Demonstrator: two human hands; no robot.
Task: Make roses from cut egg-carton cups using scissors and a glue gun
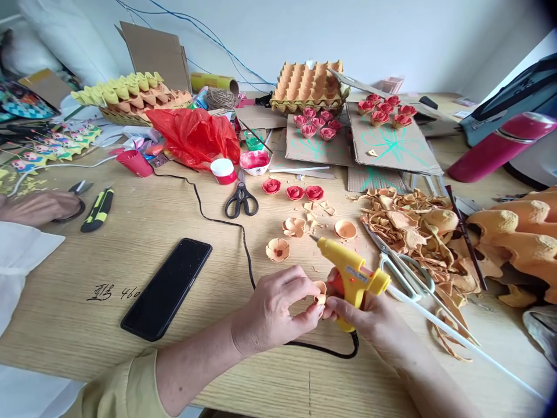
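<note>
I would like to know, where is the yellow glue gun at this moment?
In the head view, the yellow glue gun is right of centre, held in the right hand, between the left hand and the pale-handled scissors.

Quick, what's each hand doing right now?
Left hand: closed, pinching a small orange-tan piece.
Right hand: closed, holding the yellow glue gun.

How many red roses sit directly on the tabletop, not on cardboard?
3: the left rose, middle rose and right rose, in a row beyond the yellow glue gun, right of the black-handled scissors. Others could be hidden.
</note>
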